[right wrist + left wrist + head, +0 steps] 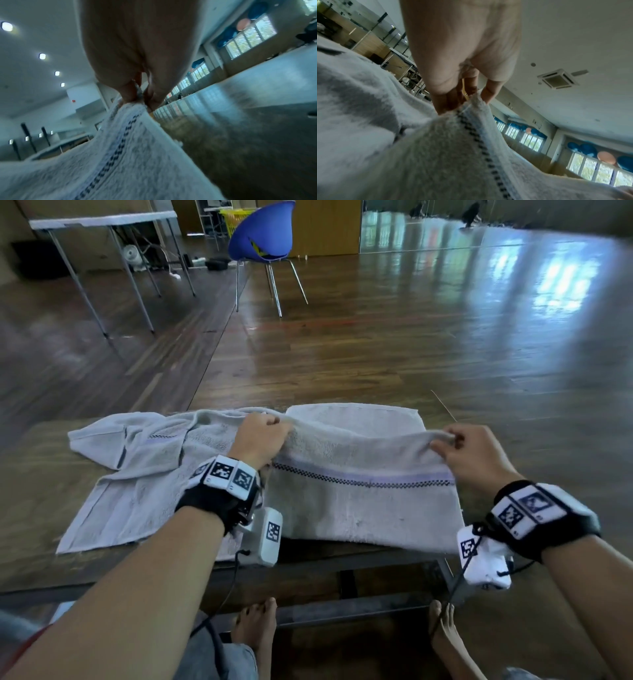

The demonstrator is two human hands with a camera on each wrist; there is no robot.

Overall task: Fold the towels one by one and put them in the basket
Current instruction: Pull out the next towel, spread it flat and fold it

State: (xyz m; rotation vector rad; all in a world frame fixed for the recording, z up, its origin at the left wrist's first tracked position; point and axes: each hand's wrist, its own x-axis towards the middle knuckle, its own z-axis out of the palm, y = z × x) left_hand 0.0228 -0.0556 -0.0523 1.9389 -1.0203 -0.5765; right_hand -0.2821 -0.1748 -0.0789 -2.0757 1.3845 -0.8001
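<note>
A pale grey towel (363,501) with a dark checked stripe lies half lifted on the right of the low wooden table (30,546). My left hand (270,428) pinches its left corner, seen close in the left wrist view where the fingers (447,102) clamp the towel edge (476,102). My right hand (445,441) pinches the right corner, and the right wrist view shows the towel (120,155) hanging from that hand (137,98). The edge between both hands is raised above the table. A second grey towel (137,474) lies crumpled on the left. No basket near the table is in view.
A blue chair (263,234) stands on the wooden floor beyond the table, with a yellow basket (233,217) far behind it. A white folding table (102,219) is at the back left. My bare feet (257,631) show under the table's front edge.
</note>
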